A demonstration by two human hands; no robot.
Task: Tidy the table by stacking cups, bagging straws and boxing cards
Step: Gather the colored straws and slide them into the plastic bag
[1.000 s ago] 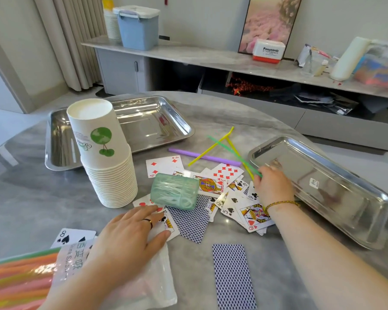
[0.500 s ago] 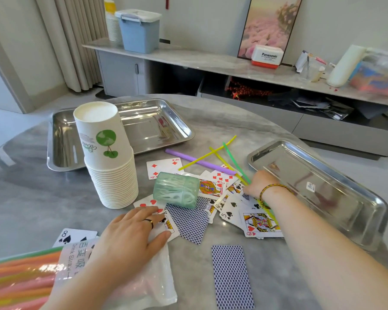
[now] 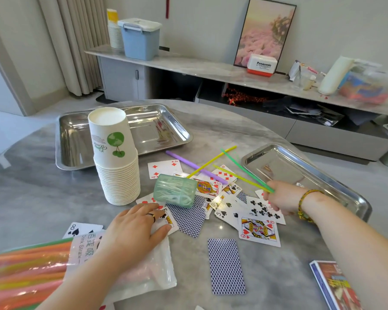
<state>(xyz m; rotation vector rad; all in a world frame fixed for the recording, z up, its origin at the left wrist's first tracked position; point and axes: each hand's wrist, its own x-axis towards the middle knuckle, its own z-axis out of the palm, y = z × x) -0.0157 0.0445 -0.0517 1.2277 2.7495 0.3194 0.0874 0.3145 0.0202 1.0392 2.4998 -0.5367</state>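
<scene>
Near edge of worktop (image 3: 31, 209), L side: straw bag (image 3: 143, 276), part-filled. L hand (image 3: 130, 233) lies flat on its clear end, fingers straight, gripping nothing. R hand (image 3: 280, 200), just above the scattered cards (image 3: 259, 231), has its fingers curled round thin green and yellow straws (image 3: 246, 169), tips slanting up-left. Advice: open bag mouth w/ L hand first, line straws up w/ bag, feed ends in together. Purple straw (image 3: 188, 163) lies further back, not yet collected.

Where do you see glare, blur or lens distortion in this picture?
Head view: bright reflections on the left tray and right tray, and a soft sheen on the table; the thin straws in the right hand and the shelf clutter at far right look smeared; the wide lens makes the curtain lean.
</scene>
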